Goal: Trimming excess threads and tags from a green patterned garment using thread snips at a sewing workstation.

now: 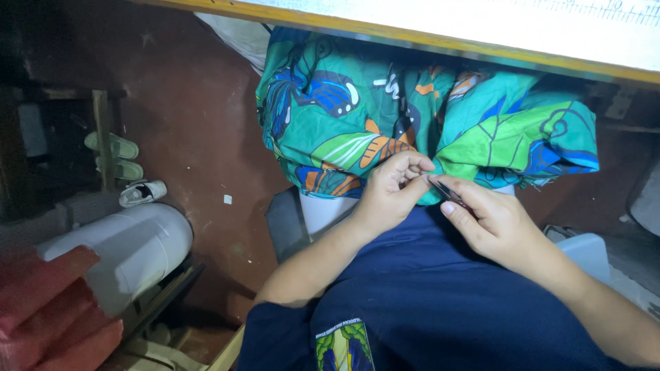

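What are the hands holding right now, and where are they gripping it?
The right hand holds a small dark tool by its rear end; what kind it is cannot be told. The left hand pinches the edge of the green patterned fabric.

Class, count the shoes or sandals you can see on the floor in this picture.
3: two green sandals beside a wooden post at left, and one white shoe just below them. Others may be hidden in the dark.

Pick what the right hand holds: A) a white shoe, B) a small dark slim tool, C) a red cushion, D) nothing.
B: the right hand pinches a small dark slim tool beside the left hand, both at the edge of the leaf-print fabric.
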